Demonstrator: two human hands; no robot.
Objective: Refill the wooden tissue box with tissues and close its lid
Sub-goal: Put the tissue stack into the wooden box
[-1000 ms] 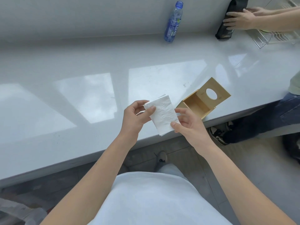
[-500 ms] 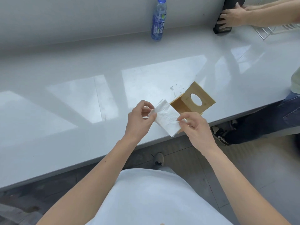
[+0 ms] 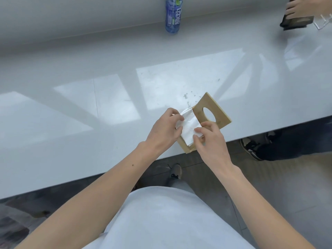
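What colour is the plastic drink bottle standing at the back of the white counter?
Blue. The plastic drink bottle has a blue label with white lettering, seen in the head view.

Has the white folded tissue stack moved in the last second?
Yes. The white folded tissue stack went right, from beside the open light wooden tissue box to over its opening, under the raised lid. The left hand and right hand grip it.

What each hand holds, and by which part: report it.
Both hold the tissue stack: left hand grips its left edge, right hand pinches its right edge, at the wooden box.
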